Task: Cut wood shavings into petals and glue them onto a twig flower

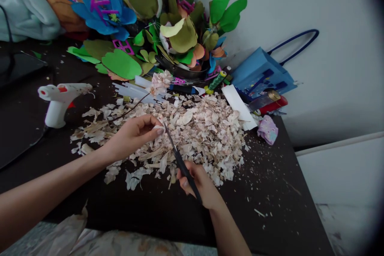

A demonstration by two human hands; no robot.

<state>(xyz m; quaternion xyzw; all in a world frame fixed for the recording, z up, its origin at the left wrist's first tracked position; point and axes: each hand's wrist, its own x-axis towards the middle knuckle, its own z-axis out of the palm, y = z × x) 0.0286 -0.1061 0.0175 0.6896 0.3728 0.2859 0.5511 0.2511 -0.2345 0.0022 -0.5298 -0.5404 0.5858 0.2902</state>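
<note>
Pale petal piece (pixel 159 127) sits at the fingertips of my left hand (pixel 138 131), above the heap of pale scraps (pixel 210 128) on the dark table (pixel 282 204). I seem to pinch it near one edge so that the rest pokes out toward the scissors (pixel 183 165), away from my fingers. The scissors slant up from my right hand (pixel 198 184), tip beside the piece; that angle probably lets me see where blade and petal meet. Whether the blades stand parted, or touch the piece, I cannot tell. Working over the heap likely lets any bits drop among the others. The glue gun (pixel 57 102) lies to my left, its cord running off the near side, likely to keep it clear of my arms. Beyond the heap, the pale ruffled flower (pixel 161 83) lies with its stem slanting down behind my left hand, near the translucent sticks (pixel 132 91).

My hands are apart from each other. The left is closed to a narrow pinch, thumb against finger, with the piece between. The right is curled firmly round the black handles, little gap showing between fingers and grip.
</note>
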